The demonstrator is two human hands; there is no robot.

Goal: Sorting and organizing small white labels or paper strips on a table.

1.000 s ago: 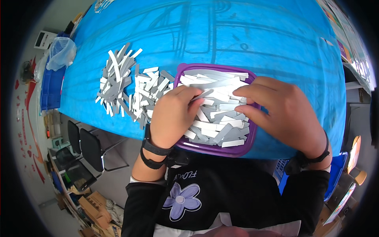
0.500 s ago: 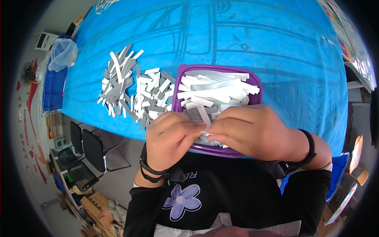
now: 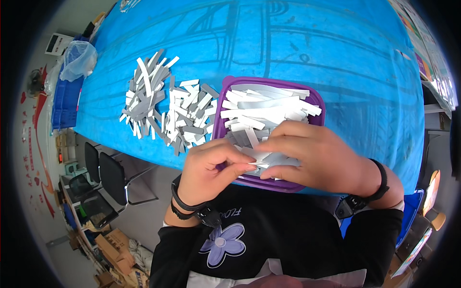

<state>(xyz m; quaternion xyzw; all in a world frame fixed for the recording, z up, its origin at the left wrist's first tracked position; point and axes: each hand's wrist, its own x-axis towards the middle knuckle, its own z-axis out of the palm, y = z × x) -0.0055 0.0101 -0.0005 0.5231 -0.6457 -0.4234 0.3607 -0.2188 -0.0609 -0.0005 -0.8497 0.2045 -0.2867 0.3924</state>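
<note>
Over the near side of a purple plastic tub [image 3: 323,109], my left hand [image 3: 206,168] pinches a small white strip [image 3: 259,164] between thumb and fingertips. My right hand [image 3: 317,156] hovers over the same side, its thumb and fingers parted around the strip's other end, not closed on it. Long white strips [image 3: 269,114] fill the far part of the tub. Shorter grey and white pieces lie nearer, partly hidden by my hands.
Left of the tub, a pile of short grey and white pieces [image 3: 189,113] and a pile of longer strips [image 3: 144,96] lie on the blue-covered table [image 3: 365,62]. A blue crate [image 3: 65,103] stands beyond the left edge, chairs [image 3: 113,175] below it.
My right thumb and fingers have spread apart from the pinch near my left fingertips. My left hand keeps its hold on the strip. The whole view has shifted slightly.
</note>
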